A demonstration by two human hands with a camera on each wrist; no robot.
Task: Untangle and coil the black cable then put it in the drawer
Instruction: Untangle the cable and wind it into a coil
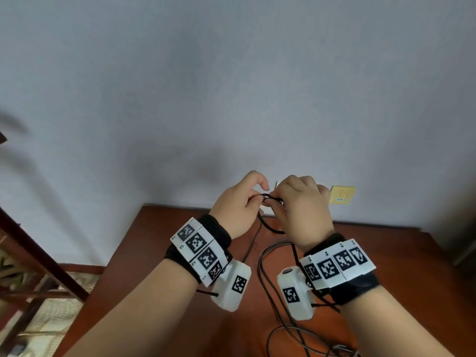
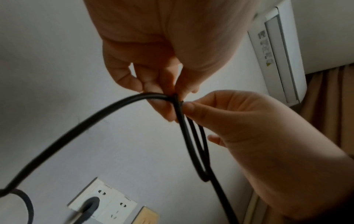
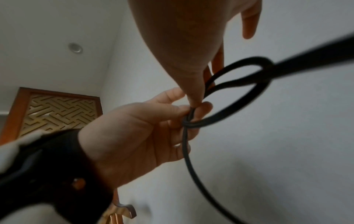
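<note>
The black cable (image 1: 269, 196) is held up in the air between both hands, above the brown wooden table (image 1: 159, 240). My left hand (image 1: 257, 199) pinches the cable (image 2: 76, 128) with thumb and fingertips. My right hand (image 1: 277, 202) pinches it right beside the left. In the right wrist view a small loop crosses over itself near the pinch, and a strand of the cable (image 3: 185, 144) hangs down from the left hand (image 3: 134, 128). In the left wrist view the right hand (image 2: 229, 121) comes in from the right. More cable lies in loose loops on the table. No drawer is in view.
A beige wall plate (image 1: 342, 194) sits on the wall just behind my hands. A white socket (image 2: 101, 204) has a dark plug in it. An air conditioner (image 2: 277, 53) and a curtain (image 2: 329, 106) are at the right. Dark wooden furniture (image 1: 38, 253) stands to the left.
</note>
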